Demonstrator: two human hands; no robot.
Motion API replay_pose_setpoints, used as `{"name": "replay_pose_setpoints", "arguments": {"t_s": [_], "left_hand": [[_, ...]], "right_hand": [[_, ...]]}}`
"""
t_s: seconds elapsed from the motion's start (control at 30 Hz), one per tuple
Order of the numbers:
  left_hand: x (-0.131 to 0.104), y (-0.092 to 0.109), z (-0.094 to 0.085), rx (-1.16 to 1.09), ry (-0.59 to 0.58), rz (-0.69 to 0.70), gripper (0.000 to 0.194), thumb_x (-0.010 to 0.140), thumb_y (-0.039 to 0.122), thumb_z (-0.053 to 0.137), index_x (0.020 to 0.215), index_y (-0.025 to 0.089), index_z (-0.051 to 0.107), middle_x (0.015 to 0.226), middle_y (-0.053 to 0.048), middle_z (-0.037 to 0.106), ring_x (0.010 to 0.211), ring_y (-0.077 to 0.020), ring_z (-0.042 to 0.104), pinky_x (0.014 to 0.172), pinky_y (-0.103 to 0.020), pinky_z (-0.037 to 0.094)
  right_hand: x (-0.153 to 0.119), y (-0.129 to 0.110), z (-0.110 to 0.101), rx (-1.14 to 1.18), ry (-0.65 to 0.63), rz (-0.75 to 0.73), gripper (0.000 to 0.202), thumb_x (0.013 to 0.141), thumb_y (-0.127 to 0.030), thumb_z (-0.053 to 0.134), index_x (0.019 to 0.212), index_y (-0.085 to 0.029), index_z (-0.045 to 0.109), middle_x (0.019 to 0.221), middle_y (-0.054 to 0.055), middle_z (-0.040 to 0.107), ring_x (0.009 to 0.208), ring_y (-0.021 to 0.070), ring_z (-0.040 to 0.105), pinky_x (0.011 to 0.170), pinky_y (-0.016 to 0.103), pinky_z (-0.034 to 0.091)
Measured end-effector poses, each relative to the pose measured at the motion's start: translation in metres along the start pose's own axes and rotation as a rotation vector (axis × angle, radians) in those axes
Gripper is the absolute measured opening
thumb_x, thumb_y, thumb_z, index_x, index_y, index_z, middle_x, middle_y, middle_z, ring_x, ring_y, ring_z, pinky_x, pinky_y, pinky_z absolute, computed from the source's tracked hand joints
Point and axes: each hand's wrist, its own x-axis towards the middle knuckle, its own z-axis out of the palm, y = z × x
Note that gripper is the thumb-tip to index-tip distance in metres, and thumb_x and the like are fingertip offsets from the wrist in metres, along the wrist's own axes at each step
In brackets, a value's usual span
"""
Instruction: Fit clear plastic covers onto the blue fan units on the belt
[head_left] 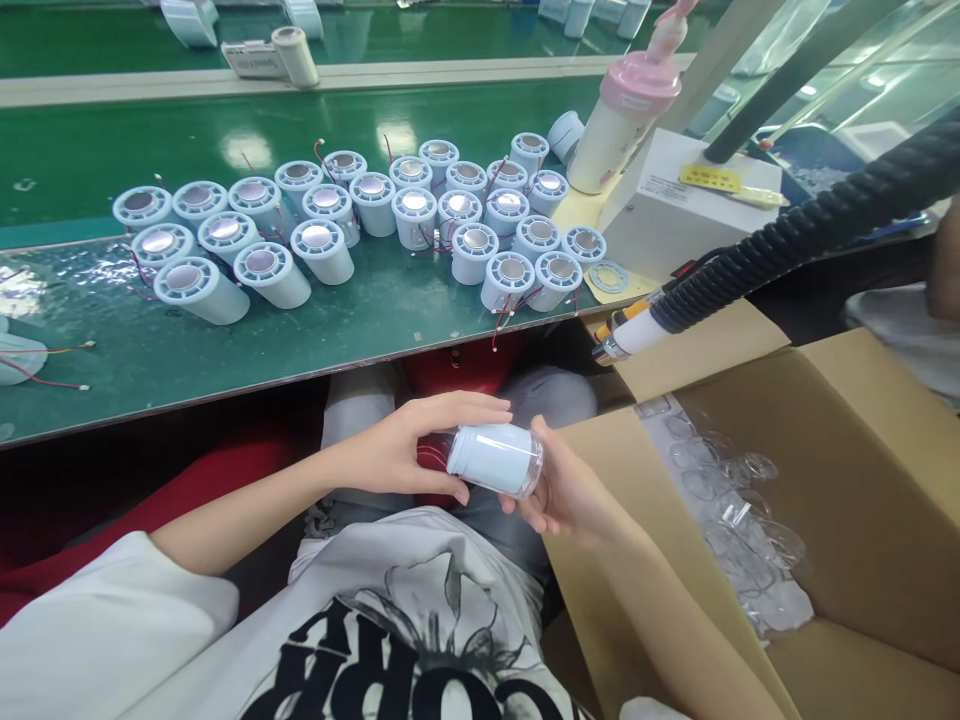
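Behind the pale-blue cylinder (489, 457), right hand (566, 490) partly hidden, grip holding its clear end, left hand (401, 440) spread opposite.

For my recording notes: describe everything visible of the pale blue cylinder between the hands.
The pale blue cylinder looks like plastic, with a ridged left end and a clear casing showing at its right. It lies nearly sideways, its right end slightly lower in the picture, above the person's legs. The right hand grips the clear end; the left hand curves round the other, contact uncertain.
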Motion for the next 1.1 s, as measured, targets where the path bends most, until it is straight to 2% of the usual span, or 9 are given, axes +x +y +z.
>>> {"name": "replay_pose_setpoints", "arguments": {"t_s": [0.23,0.3,0.37,0.4,0.47,0.53,0.8,1.0,1.1], "left_hand": [[-0.001,0.008,0.005,-0.075,0.044,-0.113,0.067,0.070,0.023,0.076,0.131,0.026,0.049,0.131,-0.011,0.053,0.121,-0.0267,0.052,0.097,-0.038,0.048],[-0.002,0.012,0.006,-0.135,0.063,-0.214,0.066,0.072,0.023,0.075,0.132,0.026,0.048,0.131,-0.010,0.052,0.119,-0.0252,0.053,0.095,-0.035,0.050],[-0.003,0.015,0.007,-0.200,0.074,-0.304,0.065,0.073,0.025,0.074,0.132,0.027,0.047,0.132,-0.009,0.052,0.116,-0.0241,0.056,0.092,-0.034,0.052],[-0.003,0.017,0.007,-0.229,0.076,-0.339,0.065,0.074,0.026,0.073,0.132,0.028,0.046,0.132,-0.009,0.051,0.114,-0.0240,0.057,0.090,-0.033,0.053],[-0.003,0.018,0.007,-0.276,0.083,-0.391,0.064,0.074,0.028,0.072,0.133,0.028,0.045,0.131,-0.009,0.052,0.109,-0.0239,0.059,0.084,-0.032,0.055],[-0.002,0.019,0.006,-0.308,0.079,-0.425,0.065,0.075,0.030,0.072,0.134,0.026,0.045,0.127,-0.009,0.055,0.102,-0.0230,0.062,0.079,-0.031,0.056],[-0.002,0.019,-0.001,-0.357,-0.043,-0.301,0.073,0.075,0.019,0.072,0.140,0.032,0.040,0.144,-0.009,0.043,0.124,-0.0256,0.050,0.099,-0.037,0.047],[-0.002,0.006,0.007,-0.564,-0.086,-0.434,0.077,0.076,0.017,0.070,0.143,0.029,0.033,0.135,-0.010,0.053,0.114,-0.0227,0.058,0.094,-0.036,0.049],[0.001,-0.002,0.013,-0.657,-0.071,-0.507,0.075,0.076,0.020,0.071,0.142,0.028,0.037,0.130,-0.010,0.057,0.101,-0.0191,0.063,0.084,-0.030,0.052]], "right_hand": [[0.002,0.005,-0.004,-0.138,-0.033,-0.038,0.066,0.086,-0.070,0.021,0.073,-0.015,0.056,0.050,0.003,0.059,0.030,0.0073,0.047,0.026,0.014,0.029],[0.000,0.009,-0.006,-0.330,0.133,-0.264,0.049,0.088,-0.060,0.033,0.080,-0.017,0.056,0.061,0.004,0.064,0.041,0.0109,0.056,0.035,0.019,0.043],[-0.004,0.012,-0.008,-0.569,0.342,-0.625,0.025,0.087,-0.039,0.049,0.102,-0.019,0.054,0.095,0.009,0.069,0.075,0.0176,0.068,0.061,0.029,0.057],[-0.006,0.013,-0.009,-0.698,0.407,-0.808,0.029,0.085,-0.028,0.054,0.112,-0.021,0.050,0.116,0.012,0.063,0.098,0.0210,0.065,0.078,0.036,0.057],[-0.011,0.015,-0.011,-0.935,0.407,-1.086,0.043,0.082,-0.015,0.056,0.123,-0.026,0.047,0.140,0.011,0.047,0.125,0.0243,0.049,0.099,0.045,0.046],[-0.014,0.016,-0.012,-1.074,0.326,-1.189,0.044,0.083,-0.011,0.057,0.122,-0.030,0.051,0.141,0.008,0.047,0.129,0.0244,0.046,0.104,0.047,0.043],[-0.015,0.016,-0.017,-0.476,0.109,-0.787,0.046,0.079,-0.043,0.068,0.123,-0.033,0.058,0.119,0.004,0.065,0.101,0.0231,0.066,0.081,0.035,0.057],[-0.014,0.019,-0.014,-0.521,0.221,-0.648,0.047,0.072,-0.034,0.075,0.117,-0.028,0.065,0.098,0.002,0.071,0.071,0.0185,0.067,0.071,0.035,0.058],[-0.010,0.026,-0.014,-0.481,0.186,-0.609,0.053,0.075,-0.037,0.072,0.125,-0.028,0.059,0.093,0.001,0.072,0.076,0.0181,0.066,0.074,0.033,0.056]]}}
